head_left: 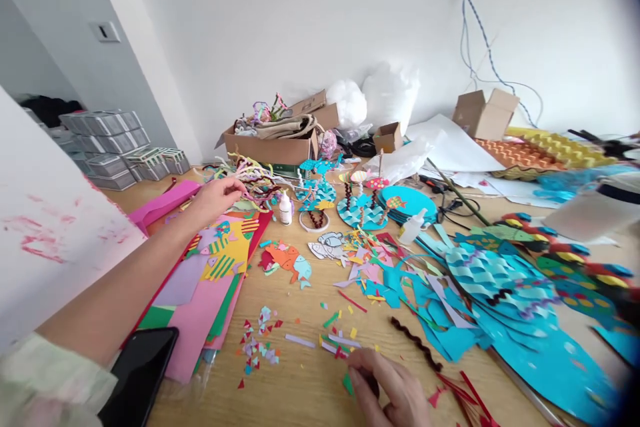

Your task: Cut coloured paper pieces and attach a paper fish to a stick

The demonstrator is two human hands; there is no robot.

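My left hand [220,197] reaches far across the table, fingers bent and a little apart, beside a tangled heap of pipe cleaners [255,177]; I see nothing held in it. Under that forearm lie stacked coloured papers [200,333] topped by a yellow sheet with striped paper fish [227,250]. At the bottom, my right hand [387,387] is curled closed just above the table. A green paper scrap [348,383] shows at its fingertips; whether it is gripped is unclear. Small paper bits [260,340] and a brown twisted pipe cleaner [417,343] lie nearby.
A white glue bottle [285,208], paper fish [285,260], blue plates [407,203] and decorated blue pieces [500,273] crowd the table. A phone [140,373] lies at the lower left. Cardboard box [273,147] stands at the back; a white panel [60,233] rises left.
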